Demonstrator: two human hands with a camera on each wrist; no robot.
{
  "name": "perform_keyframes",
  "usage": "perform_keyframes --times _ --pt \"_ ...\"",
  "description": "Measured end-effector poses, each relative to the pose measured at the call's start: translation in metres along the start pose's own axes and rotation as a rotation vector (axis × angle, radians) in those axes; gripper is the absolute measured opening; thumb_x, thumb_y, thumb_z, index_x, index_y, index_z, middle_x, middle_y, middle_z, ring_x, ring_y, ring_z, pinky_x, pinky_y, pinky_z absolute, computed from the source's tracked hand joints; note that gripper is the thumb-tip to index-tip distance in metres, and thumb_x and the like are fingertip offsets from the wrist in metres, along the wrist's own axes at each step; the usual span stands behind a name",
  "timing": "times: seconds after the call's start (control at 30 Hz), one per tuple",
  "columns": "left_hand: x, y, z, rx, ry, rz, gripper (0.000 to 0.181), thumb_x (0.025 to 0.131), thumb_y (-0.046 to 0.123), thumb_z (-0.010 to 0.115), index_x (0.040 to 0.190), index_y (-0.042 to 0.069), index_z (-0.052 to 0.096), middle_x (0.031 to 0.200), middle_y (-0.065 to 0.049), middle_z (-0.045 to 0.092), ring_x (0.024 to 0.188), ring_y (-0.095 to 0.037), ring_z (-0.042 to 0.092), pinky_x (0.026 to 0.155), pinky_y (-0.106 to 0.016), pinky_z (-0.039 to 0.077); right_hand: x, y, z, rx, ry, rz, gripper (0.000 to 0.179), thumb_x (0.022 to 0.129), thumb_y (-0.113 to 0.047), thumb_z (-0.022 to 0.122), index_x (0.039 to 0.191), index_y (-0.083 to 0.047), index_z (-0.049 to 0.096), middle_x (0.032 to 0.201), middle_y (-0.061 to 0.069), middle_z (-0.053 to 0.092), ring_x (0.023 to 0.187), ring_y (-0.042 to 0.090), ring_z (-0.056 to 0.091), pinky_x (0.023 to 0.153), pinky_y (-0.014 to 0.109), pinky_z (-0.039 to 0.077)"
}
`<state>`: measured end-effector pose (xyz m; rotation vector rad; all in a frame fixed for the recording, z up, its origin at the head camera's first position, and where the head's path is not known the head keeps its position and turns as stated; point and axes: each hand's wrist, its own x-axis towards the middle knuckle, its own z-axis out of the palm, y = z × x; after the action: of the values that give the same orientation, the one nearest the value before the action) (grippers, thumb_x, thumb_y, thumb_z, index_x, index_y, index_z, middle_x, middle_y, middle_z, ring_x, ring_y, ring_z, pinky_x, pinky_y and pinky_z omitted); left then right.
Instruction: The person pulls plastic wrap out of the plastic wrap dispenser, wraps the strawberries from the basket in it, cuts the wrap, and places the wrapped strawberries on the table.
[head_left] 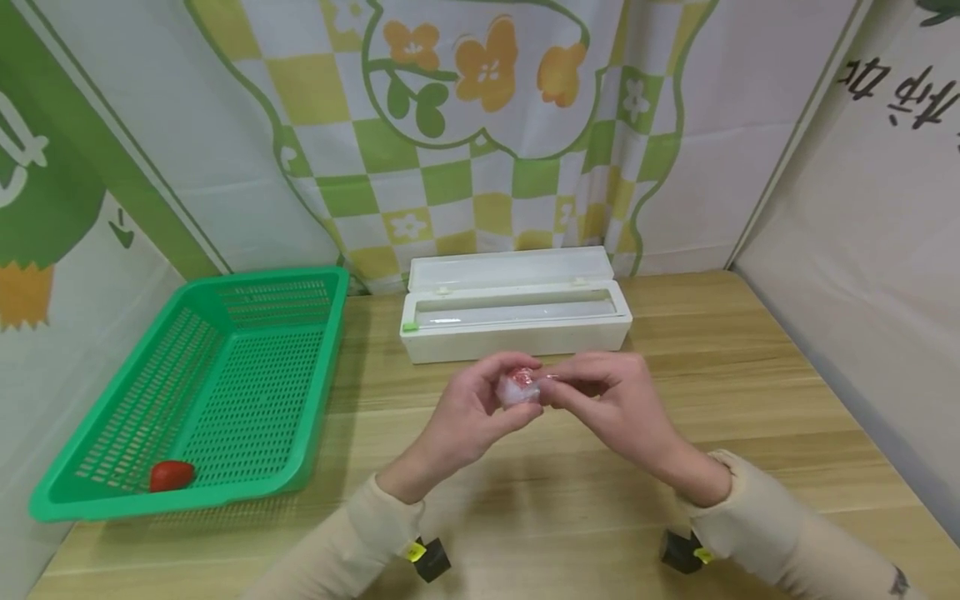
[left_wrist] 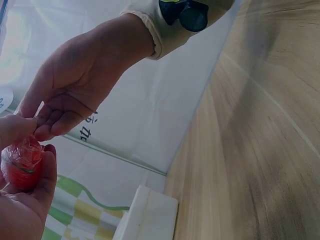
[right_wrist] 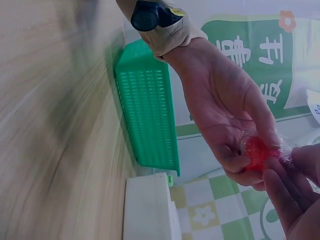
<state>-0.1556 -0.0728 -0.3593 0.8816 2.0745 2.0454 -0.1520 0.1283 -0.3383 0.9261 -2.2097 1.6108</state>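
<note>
A small red fruit (head_left: 519,387), wrapped in clear plastic film, is held over the table in front of the white box. My left hand (head_left: 465,412) curls its fingers and thumb round it. From the other side, my right hand (head_left: 615,408) pinches the gathered film (right_wrist: 284,154) between thumb and fingertips. Through the film in the left wrist view, the red fruit (left_wrist: 22,170) shows a thin green strip near its top. Its lower side is hidden in the left palm.
A white film dispenser box (head_left: 517,337) stands at the back with its lid raised, a sheet of film inside. To the left is a green plastic basket (head_left: 318,400), with another red fruit (head_left: 172,476) in its near corner. A patterned curtain (head_left: 495,179) hangs behind.
</note>
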Motion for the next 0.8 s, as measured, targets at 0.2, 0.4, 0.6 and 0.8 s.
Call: perform_keyframes --times 0.2,0.4,0.6,0.8 --pt "-0.0002 0.0034 0.0011 0.024 0.010 -0.015 0.048 0.087 -0.004 0.070 0.130 -0.001 0.051 0.123 -0.021 0.063 0.102 -0.010 0.065 0.084 -0.023 0.059 0.0011 -0.0002 0.0004 0.130 0.022 0.172 0.010 0.088 -0.003 0.072 0.096 0.001 0.076 0.093 0.017 0.076 0.074 0.013 0.074 0.065 0.034 0.062" --pt "-0.0007 0.0026 0.0006 -0.069 0.048 -0.114 0.045 0.082 -0.001 0.076 0.124 0.006 0.059 0.119 -0.017 0.063 0.093 -0.014 0.067 0.078 -0.025 0.060 0.0029 0.0024 -0.0017 0.176 0.021 0.282 0.011 0.088 -0.008 0.073 0.094 0.001 0.076 0.090 0.013 0.077 0.071 0.017 0.073 0.066 0.036 0.063" --pt "-0.0012 0.0005 -0.0025 -0.158 -0.004 -0.137 0.056 0.079 0.000 0.079 0.130 0.003 0.056 0.126 -0.018 0.059 0.100 -0.017 0.068 0.083 -0.029 0.060 0.0032 0.0032 -0.0026 0.230 0.044 0.323 0.015 0.088 -0.007 0.073 0.095 0.006 0.073 0.085 -0.001 0.077 0.071 0.018 0.073 0.068 0.037 0.063" --pt "-0.0006 0.0007 -0.0020 -0.133 -0.005 -0.143 0.052 0.084 -0.003 0.074 0.133 0.002 0.056 0.129 -0.020 0.057 0.100 -0.014 0.068 0.085 -0.032 0.060 0.0020 0.0031 -0.0015 0.192 0.054 0.286 0.012 0.089 -0.006 0.072 0.097 0.003 0.073 0.086 -0.002 0.075 0.069 0.015 0.072 0.064 0.034 0.062"
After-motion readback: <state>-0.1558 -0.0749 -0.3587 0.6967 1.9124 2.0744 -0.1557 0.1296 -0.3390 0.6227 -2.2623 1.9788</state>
